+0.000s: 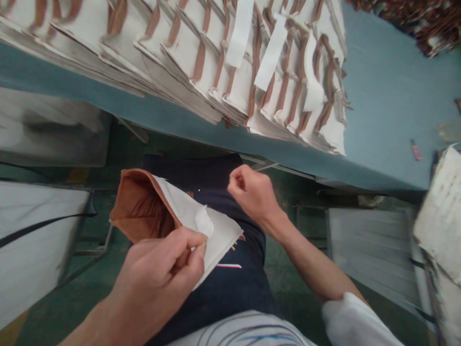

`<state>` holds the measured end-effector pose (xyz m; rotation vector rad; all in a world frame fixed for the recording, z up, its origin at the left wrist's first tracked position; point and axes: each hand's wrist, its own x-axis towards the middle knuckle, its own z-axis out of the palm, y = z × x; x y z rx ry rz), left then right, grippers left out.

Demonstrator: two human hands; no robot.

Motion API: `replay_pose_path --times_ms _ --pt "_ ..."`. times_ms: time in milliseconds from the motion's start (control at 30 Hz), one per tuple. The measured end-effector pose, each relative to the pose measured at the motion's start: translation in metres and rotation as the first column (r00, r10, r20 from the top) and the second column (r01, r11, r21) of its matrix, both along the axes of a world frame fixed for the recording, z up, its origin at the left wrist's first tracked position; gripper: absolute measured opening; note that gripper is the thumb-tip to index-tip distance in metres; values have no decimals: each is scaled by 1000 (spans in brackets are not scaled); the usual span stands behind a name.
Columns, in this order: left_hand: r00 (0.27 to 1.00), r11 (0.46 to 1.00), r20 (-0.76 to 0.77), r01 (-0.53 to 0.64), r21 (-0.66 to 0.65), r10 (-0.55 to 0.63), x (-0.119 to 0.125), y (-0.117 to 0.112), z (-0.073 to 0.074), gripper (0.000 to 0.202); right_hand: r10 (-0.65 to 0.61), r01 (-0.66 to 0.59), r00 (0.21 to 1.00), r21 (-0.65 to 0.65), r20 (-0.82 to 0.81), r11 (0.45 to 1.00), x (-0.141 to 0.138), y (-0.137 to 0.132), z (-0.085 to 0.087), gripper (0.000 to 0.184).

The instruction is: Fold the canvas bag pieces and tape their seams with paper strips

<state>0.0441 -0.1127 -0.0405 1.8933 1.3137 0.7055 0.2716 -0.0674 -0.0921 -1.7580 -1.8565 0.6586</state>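
My left hand [163,269] grips a curved piece of brown leather with a white lining [169,209], held over my lap. A small flap of white backing [203,222] curls up near my left thumb. My right hand [252,191] is closed in a loose fist just to the right of the piece, not touching it; whether it pinches anything I cannot tell. Above, on the blue table [389,110], lies a fanned stack of similar white and brown pieces [223,62], with two white paper strips [268,53] on top.
My dark trousers [223,283] fill the lower middle. White bags or sheets [32,240] stand at the left, a white stack [441,216] at the right. A metal frame runs under the table edge [259,166]. Brown scraps [414,19] lie at the far right corner.
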Motion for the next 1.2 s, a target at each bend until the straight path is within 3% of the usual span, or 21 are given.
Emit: replay_pose_path --times_ms 67,167,267,333,467,600,733,867,1067,1200 --pt "997 992 50 -57 -112 63 -3 -2 2 28 -22 20 998 -36 -65 999 11 3 0 13" --pt "974 929 105 -154 -335 199 -6 3 0 28 72 -97 946 -63 -317 993 8 -9 12 13" --pt "956 850 134 -160 -502 259 -5 10 -1 32 204 -197 897 57 -392 979 -8 -25 28 14" --pt "948 837 153 -162 -523 280 -3 12 0 32 283 -231 895 185 -344 955 -17 -30 35 15" --pt "946 860 140 -196 -472 292 0 13 4 31 393 -322 903 335 -172 885 -21 -29 41 16" --pt "961 907 113 -193 -373 251 2 15 6 32 379 -333 922 326 -86 885 -18 -30 42 20" --pt "977 969 99 -167 -184 187 5 17 6 26 379 -344 924 320 -49 883 -18 -32 41 24" --pt "990 991 43 -131 -30 132 5 15 1 22 396 -376 918 280 -19 884 -17 -33 41 25" --pt "998 997 -34 -47 57 49 1 10 -12 24 444 -433 895 160 -40 887 -12 -30 45 24" --pt "997 996 -82 8 84 -1 0 10 -12 26 454 -453 891 40 -9 891 -13 -28 48 26"
